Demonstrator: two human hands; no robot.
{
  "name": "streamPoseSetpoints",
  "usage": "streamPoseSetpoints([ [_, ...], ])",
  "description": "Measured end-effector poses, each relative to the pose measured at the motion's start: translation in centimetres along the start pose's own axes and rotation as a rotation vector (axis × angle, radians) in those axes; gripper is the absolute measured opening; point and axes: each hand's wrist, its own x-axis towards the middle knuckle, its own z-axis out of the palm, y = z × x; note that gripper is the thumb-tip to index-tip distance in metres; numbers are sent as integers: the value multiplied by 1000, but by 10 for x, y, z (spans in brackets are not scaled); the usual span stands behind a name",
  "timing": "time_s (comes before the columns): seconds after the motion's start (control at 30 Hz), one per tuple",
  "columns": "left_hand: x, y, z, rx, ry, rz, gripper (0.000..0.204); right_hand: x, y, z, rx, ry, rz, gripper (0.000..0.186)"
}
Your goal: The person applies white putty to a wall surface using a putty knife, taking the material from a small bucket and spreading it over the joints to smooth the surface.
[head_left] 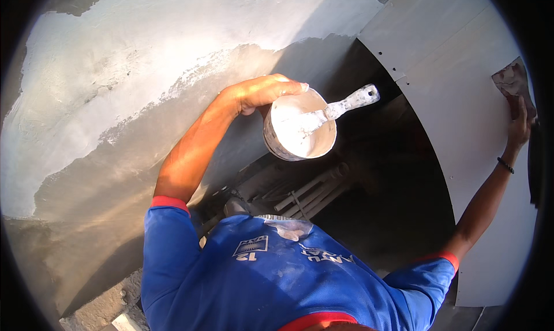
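Gripping tub point(273, 143), left hand point(262, 94), right hand point(519, 126) apart

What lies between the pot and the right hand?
In the head view, from the pot to the right hand: the dark opening, with the putty knife's handle jutting before it, then the white panel.

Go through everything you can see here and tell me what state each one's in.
Tub, open, white paste inside
Putty knife, smeared white, leaning in the tub
Left hand, gripping the tub
Right hand, raised at the white board, grip unclear
Wall, patchy white and grey
Blue shirt, smudged pale
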Motion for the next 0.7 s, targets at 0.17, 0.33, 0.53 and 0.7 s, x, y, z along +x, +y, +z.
streamPoseSetpoints([
  [0.17, 0, -2, -4, -10, 135, -59, 52, -3, 12, -16, -62, 65, 92, 25],
  [0.33, 2, 3, -5, -20, 49, 2, 51, -12, -6, -9, -170, 75, 66, 22],
  [0.53, -8, 4, 4, -6, 60, 8, 49, -13, -14, -8, -248, 16, 15, 23],
  [0.7, -8, 14, 14, 44, 38, 38, 48, -9, -43, -6, -80, 2, 172, 21],
])
